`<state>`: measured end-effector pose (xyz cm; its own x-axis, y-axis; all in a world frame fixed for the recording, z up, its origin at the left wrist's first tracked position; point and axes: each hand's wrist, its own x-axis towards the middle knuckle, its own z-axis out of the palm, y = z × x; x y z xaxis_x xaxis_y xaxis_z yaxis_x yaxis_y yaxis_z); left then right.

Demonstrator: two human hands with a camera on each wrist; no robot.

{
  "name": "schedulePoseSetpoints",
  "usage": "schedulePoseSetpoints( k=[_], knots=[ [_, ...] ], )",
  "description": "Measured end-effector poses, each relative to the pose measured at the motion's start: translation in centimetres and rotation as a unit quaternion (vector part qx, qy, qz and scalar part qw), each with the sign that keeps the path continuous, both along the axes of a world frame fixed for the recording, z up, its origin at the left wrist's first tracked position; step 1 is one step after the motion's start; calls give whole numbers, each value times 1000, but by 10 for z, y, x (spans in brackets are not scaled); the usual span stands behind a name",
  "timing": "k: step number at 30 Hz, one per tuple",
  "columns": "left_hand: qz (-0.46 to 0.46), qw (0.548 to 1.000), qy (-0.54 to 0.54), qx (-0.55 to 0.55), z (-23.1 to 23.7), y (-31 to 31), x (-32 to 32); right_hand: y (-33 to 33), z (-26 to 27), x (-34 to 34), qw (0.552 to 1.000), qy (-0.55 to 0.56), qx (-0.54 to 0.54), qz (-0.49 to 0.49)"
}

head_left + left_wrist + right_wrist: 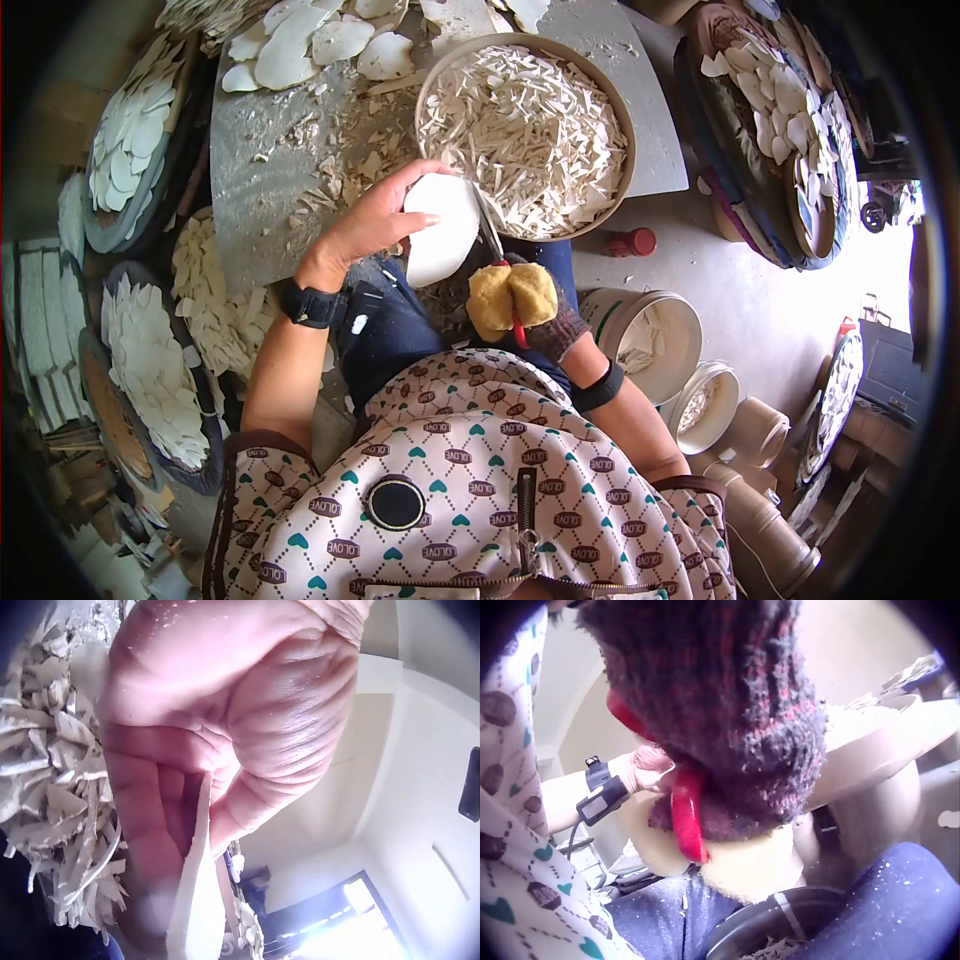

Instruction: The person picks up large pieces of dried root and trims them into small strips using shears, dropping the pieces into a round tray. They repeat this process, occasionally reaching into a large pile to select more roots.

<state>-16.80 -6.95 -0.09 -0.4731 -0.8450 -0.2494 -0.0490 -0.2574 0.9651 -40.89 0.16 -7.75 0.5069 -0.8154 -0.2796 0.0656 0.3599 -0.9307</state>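
My bare left hand [365, 220] pinches a thin white slice [442, 235] between thumb and fingers above my lap. In the left wrist view the slice [196, 885] shows edge-on between the thumb and the fingers. My right hand [560, 335], in a dark knitted glove, grips red-handled scissors [488, 222]. Their blades stand right at the slice's right edge. Yellow soft padding [488, 300] surrounds the handle. In the right wrist view, the red handle [686, 817] loops around the gloved fingers, and much of the scissors is hidden behind the glove.
Ahead, a round tray [631, 150] heaped with cut white strips stands on a metal sheet [245, 200] with scraps and larger slices [290, 50]. A red-lidded jar [632, 242] and buckets [680, 335] stand at right. A dark basin [720, 941] sits between my legs.
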Motion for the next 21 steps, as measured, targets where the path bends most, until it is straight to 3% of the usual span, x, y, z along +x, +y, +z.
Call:
schedulePoseSetpoints(
  k=[2, 4, 6, 8, 10, 11, 12, 14, 16, 18, 19, 20, 21],
  knots=[
    [13, 999, -20, -25, 2, 11, 8, 2, 11, 4, 999, -8, 37, 16],
    [63, 997, -27, -37, 10, 34, 18, 5, 8, 9, 999, 14, 8, 45],
    [119, 992, -20, -44, 14, 64, 36, 9, 12, 18, 991, 46, -88, 92],
    [216, 974, 7, 67, 8, 104, 72, 10, 13, 26, 982, 73, -119, 129],
    [395, 908, -1, 138, -2, 153, 121, 12, 0, 27, 964, 96, -191, 156],
    [489, 863, -9, 126, -24, 186, 163, 12, -1, 29, 960, 97, -200, 169],
    [481, 866, -135, -23, -46, 227, 214, 11, -2, 32, 956, 98, -210, 182],
    [720, 690, -17, -70, -68, 304, 311, 13, 12, 33, 960, 85, -174, 203],
    [848, 520, -2, -103, -6, 288, 298, 12, 24, 38, 969, 23, -127, 211],
    [719, 673, -61, -161, 3, 268, 284, 15, 25, 45, 972, -50, -40, 225],
    [662, 727, -81, -160, 9, 238, 261, 19, 30, 49, 972, -78, -31, 221],
    [600, 778, -100, -159, 17, 198, 227, 20, 46, 53, 968, -33, -78, 236],
    [572, 800, -117, -141, 29, 158, 183, 19, 69, 56, 960, 13, -126, 250]
  ],
)
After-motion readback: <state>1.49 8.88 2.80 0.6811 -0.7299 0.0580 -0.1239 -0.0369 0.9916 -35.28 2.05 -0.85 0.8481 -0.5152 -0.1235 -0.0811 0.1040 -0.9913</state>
